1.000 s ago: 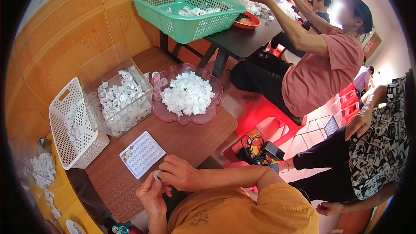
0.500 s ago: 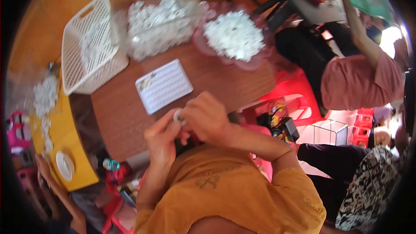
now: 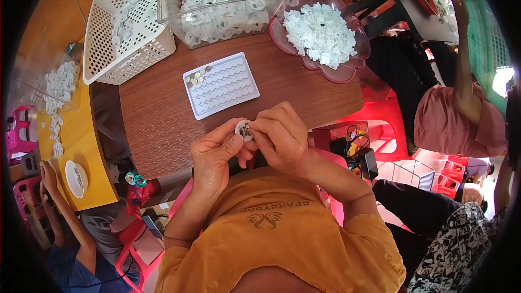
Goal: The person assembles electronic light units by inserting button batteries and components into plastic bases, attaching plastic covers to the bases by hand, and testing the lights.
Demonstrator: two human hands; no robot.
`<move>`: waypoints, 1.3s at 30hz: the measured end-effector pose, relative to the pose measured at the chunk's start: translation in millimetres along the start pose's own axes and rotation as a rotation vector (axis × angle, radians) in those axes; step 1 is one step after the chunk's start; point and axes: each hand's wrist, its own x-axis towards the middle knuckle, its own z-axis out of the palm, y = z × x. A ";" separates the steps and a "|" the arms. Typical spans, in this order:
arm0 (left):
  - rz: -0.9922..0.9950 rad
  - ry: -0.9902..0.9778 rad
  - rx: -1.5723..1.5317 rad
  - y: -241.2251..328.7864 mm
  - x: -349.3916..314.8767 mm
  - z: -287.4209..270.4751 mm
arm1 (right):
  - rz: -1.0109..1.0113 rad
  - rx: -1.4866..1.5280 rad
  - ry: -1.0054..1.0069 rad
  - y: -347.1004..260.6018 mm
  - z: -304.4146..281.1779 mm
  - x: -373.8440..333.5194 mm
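Between my two hands, just off the table's near edge, is a small round white plastic part (image 3: 243,129) with darker bits inside it. My left hand (image 3: 214,149) pinches its rim between thumb and fingers. The fingertips of my right hand (image 3: 283,133) are closed at its right side; whether they hold a smaller piece is hidden. Just beyond my hands lies a white tray (image 3: 225,88) of small pockets, with several silvery button cells (image 3: 197,77) in its left corner.
On the brown table (image 3: 157,130) stand a white perforated basket (image 3: 130,54), a clear bin (image 3: 228,21) of round white parts and a pink flower-shaped bowl (image 3: 347,70) of small white pieces. A yellow table (image 3: 100,184) with a white bowl (image 3: 76,179) is left. Other people sit on both sides.
The whole view has shifted, so the table things sit higher and further right. My hands have turned the round part, and its inner side now faces up. It stays held.
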 end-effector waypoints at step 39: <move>-0.034 0.008 0.052 -4.0 2.8 -4.3 | -0.154 0.041 -0.119 15.8 -2.2 -4.5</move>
